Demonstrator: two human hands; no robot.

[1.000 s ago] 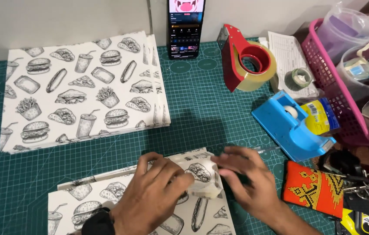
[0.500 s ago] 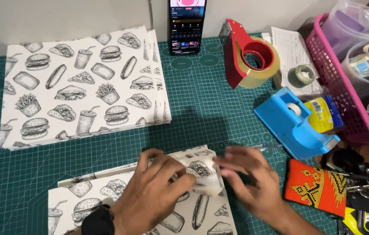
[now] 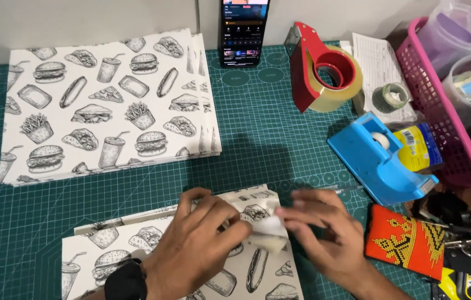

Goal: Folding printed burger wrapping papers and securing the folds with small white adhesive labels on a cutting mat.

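The printed box [image 3: 191,261] lies under both hands, white with grey food drawings. A barcode label [image 3: 255,195] sits on its top edge, just above the fingers. A stack [image 3: 107,105] with the same print lies well up-left of the grip. The phone [image 3: 243,30] stands upright far above, screen lit. A yellow-and-blue packet [image 3: 419,147] lies up-right of the grip.

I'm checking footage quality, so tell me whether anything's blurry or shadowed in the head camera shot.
Head view: the right hand is motion-blurred at its fingertips, as is the white piece it pinches; the left hand is sharper. A soft shadow falls on the green cutting mat above the hands. The printed sheets look crisp and evenly lit.
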